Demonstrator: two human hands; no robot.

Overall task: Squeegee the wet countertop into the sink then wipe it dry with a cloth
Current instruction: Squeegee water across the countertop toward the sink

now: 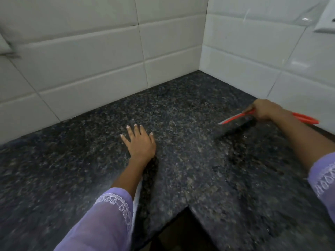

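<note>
A dark speckled granite countertop (181, 115) fills an L-shaped corner under white tiled walls. My right hand (266, 109) grips a red squeegee (237, 117) near the right wall, its blade end down on the stone and its red handle (306, 119) sticking out behind my wrist. My left hand (140, 142) lies flat on the counter in the middle, fingers spread and straight, holding nothing. Wet streaks glint near the squeegee blade. No sink or cloth is in view.
White wall tiles (90, 57) meet at the inner corner at the back. A white fitting (326, 20) hangs on the right wall at the top. The counter's inner front edge (187, 208) drops to a dark gap at the bottom centre.
</note>
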